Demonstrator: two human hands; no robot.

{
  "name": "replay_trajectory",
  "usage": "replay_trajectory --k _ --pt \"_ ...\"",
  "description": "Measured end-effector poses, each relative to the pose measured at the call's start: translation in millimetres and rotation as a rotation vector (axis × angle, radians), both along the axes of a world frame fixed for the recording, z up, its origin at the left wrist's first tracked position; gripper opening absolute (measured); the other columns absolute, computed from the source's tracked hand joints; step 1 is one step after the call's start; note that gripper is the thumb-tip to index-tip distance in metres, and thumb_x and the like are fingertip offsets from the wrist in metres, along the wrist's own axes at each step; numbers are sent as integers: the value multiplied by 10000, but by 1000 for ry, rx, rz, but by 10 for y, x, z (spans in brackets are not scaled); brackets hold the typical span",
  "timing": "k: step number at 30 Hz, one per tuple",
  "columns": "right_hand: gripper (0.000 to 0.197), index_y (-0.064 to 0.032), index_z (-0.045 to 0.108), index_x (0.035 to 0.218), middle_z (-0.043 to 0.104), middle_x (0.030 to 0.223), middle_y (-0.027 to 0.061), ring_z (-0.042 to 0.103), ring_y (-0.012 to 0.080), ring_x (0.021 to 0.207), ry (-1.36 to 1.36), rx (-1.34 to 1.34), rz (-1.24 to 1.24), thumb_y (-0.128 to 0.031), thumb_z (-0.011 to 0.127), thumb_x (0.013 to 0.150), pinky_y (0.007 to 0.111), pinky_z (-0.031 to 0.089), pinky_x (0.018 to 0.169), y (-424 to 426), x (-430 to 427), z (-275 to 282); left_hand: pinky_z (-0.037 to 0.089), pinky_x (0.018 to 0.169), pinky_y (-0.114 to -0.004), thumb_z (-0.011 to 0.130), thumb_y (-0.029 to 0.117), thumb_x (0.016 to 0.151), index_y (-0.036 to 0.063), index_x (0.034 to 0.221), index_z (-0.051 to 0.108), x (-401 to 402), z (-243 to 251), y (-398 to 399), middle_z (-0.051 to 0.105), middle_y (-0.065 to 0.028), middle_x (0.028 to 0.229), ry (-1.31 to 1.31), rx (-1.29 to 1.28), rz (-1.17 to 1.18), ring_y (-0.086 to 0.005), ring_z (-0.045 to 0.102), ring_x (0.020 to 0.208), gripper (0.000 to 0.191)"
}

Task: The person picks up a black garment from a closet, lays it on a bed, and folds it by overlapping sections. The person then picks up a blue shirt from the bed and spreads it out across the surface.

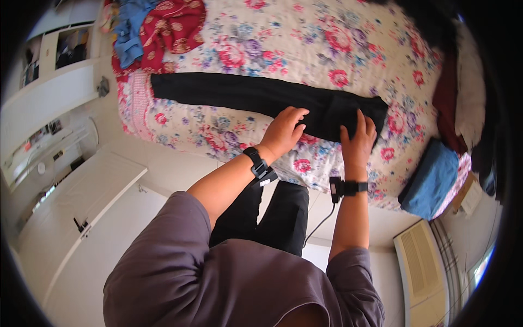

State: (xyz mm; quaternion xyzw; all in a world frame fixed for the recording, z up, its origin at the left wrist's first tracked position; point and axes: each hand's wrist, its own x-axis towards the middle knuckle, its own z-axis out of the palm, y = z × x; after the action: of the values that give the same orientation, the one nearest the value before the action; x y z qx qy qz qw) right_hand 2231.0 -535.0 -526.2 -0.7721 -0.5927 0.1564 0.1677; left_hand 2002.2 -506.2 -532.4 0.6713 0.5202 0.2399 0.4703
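Observation:
A pair of black trousers [245, 92], folded lengthwise into a long strip, lies across the floral bedsheet [286, 49] in front of me. Its narrow leg end points left and the wide waist end lies to the right. My left hand [286, 128] is at the near edge of the cloth around its middle, fingers bent and apart, holding nothing I can see. On the wider right part rests my right hand [358, 137], fingers spread over the black fabric, with no visible grip. Each wrist wears a black strap with a small device.
Red patterned cloth [175, 26] and a blue garment [130, 34] are heaped at the bed's upper left. Folded blue denim [433, 180] sits at the right edge, near maroon cloth [447, 102]. A white cabinet door [81, 208] stands at left. A cable [320, 225] hangs from the right wrist device.

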Motion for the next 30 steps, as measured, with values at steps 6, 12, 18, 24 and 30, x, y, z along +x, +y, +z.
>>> replay_trajectory --k 6,12,18,24,30 --pt "334 -56 638 1182 607 1145 153 568 362 1064 81 90 77 -102 699 857 430 473 933 -27 -535 138 496 758 -275 631 79 938 76 1183 609 -1519 -112 132 652 -36 969 129 49 444 -131 622 848 246" --pt "259 -80 660 1127 628 1087 123 604 341 1023 172 148 190 -105 685 871 412 508 873 507 -1156 78 519 729 -297 663 97 907 69 1136 619 -2810 -259 491 648 -65 887 352 122 652 -165 625 779 234" --pt "181 -96 687 1013 626 1041 82 615 306 985 77 161 213 -123 709 836 395 524 827 953 -1395 -130 526 731 -339 658 61 887 80 1136 624 -3286 -265 824 626 -94 1048 539 270 463 -218 637 796 252" --pt "150 -98 696 966 619 998 68 618 295 958 110 96 229 -127 720 821 396 523 802 945 -1591 -205 533 817 -395 657 50 876 68 1075 654 -3351 -157 1099 625 -133 1118 579 285 302 -349 645 926 200" --pt "99 -93 689 944 622 999 81 633 308 924 122 120 185 -98 692 846 388 528 777 916 -1656 -184 513 847 -408 671 32 853 49 1008 677 -3137 -93 1293 634 -123 1027 594 378 136 -352 626 965 157"
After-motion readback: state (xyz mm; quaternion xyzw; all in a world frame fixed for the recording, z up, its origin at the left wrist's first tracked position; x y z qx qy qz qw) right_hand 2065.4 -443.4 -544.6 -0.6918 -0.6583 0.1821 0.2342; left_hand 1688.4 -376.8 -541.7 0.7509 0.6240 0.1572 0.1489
